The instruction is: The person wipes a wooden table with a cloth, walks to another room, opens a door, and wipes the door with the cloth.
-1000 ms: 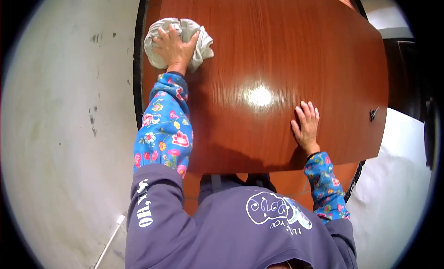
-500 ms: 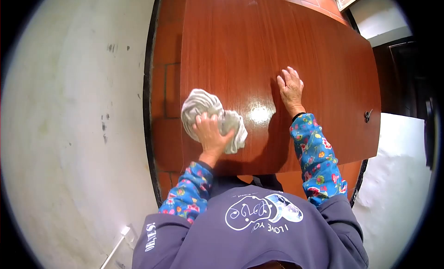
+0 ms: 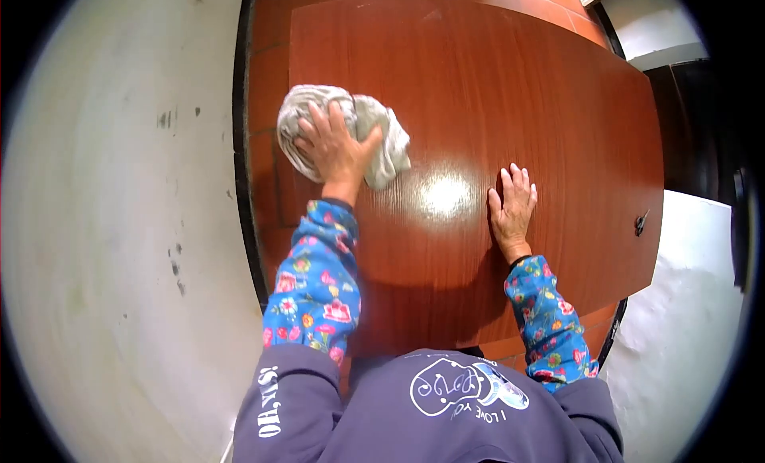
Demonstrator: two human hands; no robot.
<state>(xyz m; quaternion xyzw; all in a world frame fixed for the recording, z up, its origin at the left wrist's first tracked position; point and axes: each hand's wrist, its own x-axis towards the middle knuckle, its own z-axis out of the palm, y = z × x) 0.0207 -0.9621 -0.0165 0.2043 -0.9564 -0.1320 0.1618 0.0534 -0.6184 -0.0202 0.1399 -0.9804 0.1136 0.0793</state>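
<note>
"Nearest the body, what is there?"

"The near edge of a brown tabletop (image 3: 454, 88). Farther in, to the right, lies a small dark object (image 3: 641, 222), too small to name surely."

"And the hands?"

"The right hand (image 3: 512, 212) is open, fingers extended, and seems to rest on the surface between that object and the glare. Farther off, on the left, the left hand (image 3: 339, 152) is spread over a crumpled pale cloth (image 3: 388, 156), not closed round it. I can't tell whether the fingertips dig in."

"What could go wrong?"

"The cloth reaches the left edge; pushed farther left, I'd judge it could sag over towards the tiled floor (image 3: 267, 88). With only a flat palm on it, it might also bunch or slip away. A wide sweep rightwards might knock the small object."
</note>
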